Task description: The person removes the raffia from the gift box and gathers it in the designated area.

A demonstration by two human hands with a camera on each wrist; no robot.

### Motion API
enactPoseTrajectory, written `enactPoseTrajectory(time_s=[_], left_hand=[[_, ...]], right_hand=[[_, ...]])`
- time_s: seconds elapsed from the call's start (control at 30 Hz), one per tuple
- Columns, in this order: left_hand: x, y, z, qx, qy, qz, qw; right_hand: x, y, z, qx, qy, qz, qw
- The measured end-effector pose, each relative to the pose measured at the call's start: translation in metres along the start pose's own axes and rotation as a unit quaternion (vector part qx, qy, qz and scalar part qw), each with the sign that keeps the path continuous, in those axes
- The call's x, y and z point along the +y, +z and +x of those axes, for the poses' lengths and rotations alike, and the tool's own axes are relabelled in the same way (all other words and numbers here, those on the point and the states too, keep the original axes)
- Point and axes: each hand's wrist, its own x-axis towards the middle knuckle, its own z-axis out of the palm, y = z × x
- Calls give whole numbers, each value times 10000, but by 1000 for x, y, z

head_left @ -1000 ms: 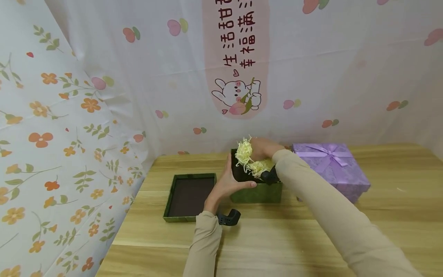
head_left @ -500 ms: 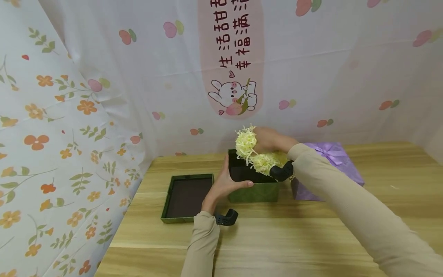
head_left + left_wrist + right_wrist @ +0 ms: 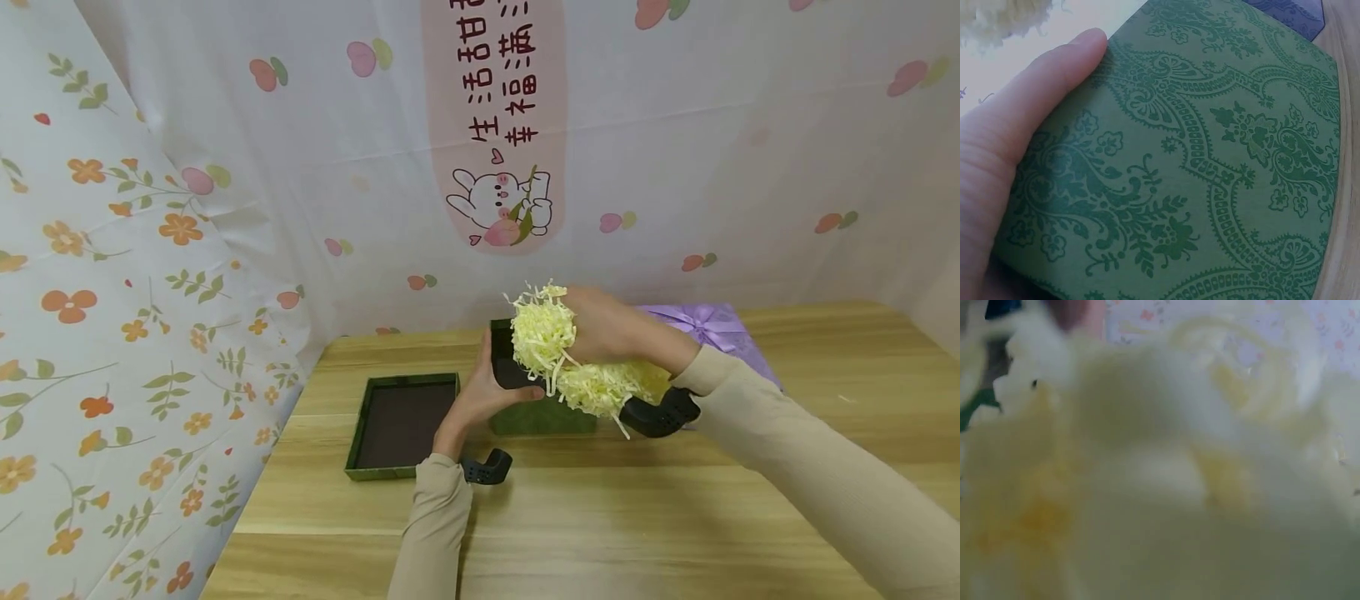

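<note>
A bundle of pale yellow shredded paper [image 3: 543,333] hangs in two clumps from my right hand [image 3: 611,327], which grips it above the right end of the green box. Blurred strips of shredded paper [image 3: 1147,475] fill the right wrist view and hide the fingers. The green box [image 3: 540,419] stands without its lid, dark inside. Against its near-left corner rests my left hand [image 3: 480,396], thumb along the front top edge and straight fingers up the left side. In the left wrist view, the thumb [image 3: 1054,78] touches the patterned front of the green box [image 3: 1197,156].
A shallow green lid [image 3: 401,468] with a dark inside lies left of the box. Behind my right arm is a purple gift box [image 3: 738,342] with a ribbon bow. A patterned cloth [image 3: 660,167] hangs behind the wooden table [image 3: 600,525].
My right hand has pulled the shredded paper up out of the green box and moved it right and nearer. My left hand stays at the box corner.
</note>
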Motion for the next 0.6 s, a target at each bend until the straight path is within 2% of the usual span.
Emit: enactPoseTrajectory(time_s=[0.17,0.3,0.4,0.6], left_hand=[[2,-1,1,-5,131,156,9998],[1,-1,1,-47,168,130,9998],[1,-2,1,-69,143,173,9997],[4,-4,1,-192,77,344,9992]], right_hand=[[-6,9,-21,118,-217,140,9996],[-6,23,-33,169,-598,50,9981],[-4,36,-41,89,-799,-61,9967],[3,63,-58,-173,-902,-450,9948]])
